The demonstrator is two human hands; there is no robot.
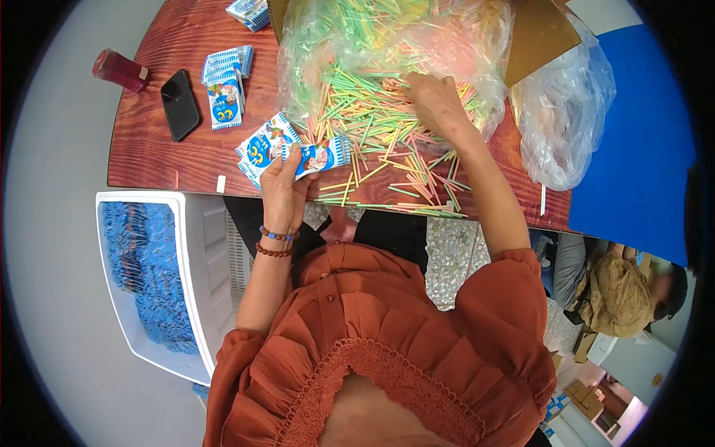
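Observation:
At the table's near edge my left hand point(281, 192) pinches a small blue-and-white packet point(322, 156) between thumb and fingers. More packets of that kind point(267, 141) lie right beside it, partly covered by the hand and packet. My right hand point(436, 106) reaches into a heap of thin pastel sticks point(372, 104) in pink, green and yellow. Its fingers are curled down at the heap, and whatever lies between them is hidden. Loose sticks point(421, 179) spread from the heap to the table's near edge.
A clear plastic bag point(298, 74) and cardboard box point(544, 45) surround the heap. On the left are a stack of packets point(226, 100), a black phone point(180, 106) and a red bottle point(123, 71). A white foam box point(182, 283) full of blue packets stands below; another person point(622, 294) is at right.

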